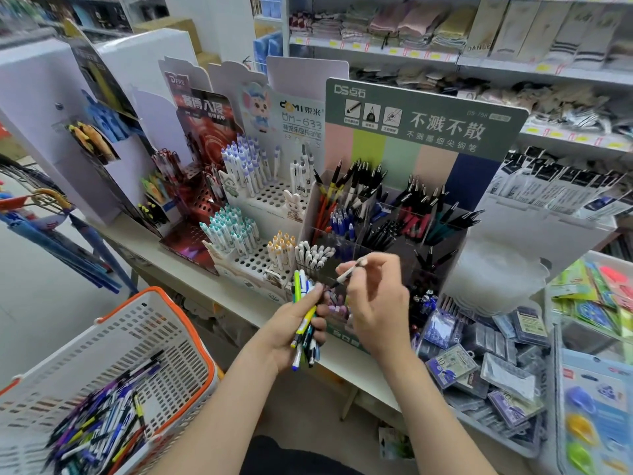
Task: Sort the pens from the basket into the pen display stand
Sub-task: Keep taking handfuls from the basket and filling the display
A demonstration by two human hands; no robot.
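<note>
You're mid-sort: one pen is being drawn from a handful and is not yet placed. At the left, the basket (137,337) sits out past the front edge of the counter (191,269), tilted toward you, with a deep heap of loose pens (99,416) in its near corner; by my reading most of the job lies ahead. Next, your left hand (287,327) is curled round a bundle (306,320) of mixed pens, yellow, blue and white, tips down, above the counter's front edge. Just right of it, your right hand (380,303) pinches a single pen (347,274) between thumb and fingertips, its white barrel slanting up to the right; whether its lower end touches the bundle I cannot tell. Behind both hands stands the pen display stand (424,125) with the green header, its clear compartments partly filled with black, blue and red pens. The next move calls for matching this pen to its own kind — possibly the white rows in the white stand (260,200) to the left — and setting it in upright without jostling its neighbours. The counter is pale and narrow, crowded along its back edge with card stands, a red stand (205,138) toward the left end; clear packets (479,354) pile up at its right end; shop shelves (411,46) of folded cloth goods run behind.
</note>
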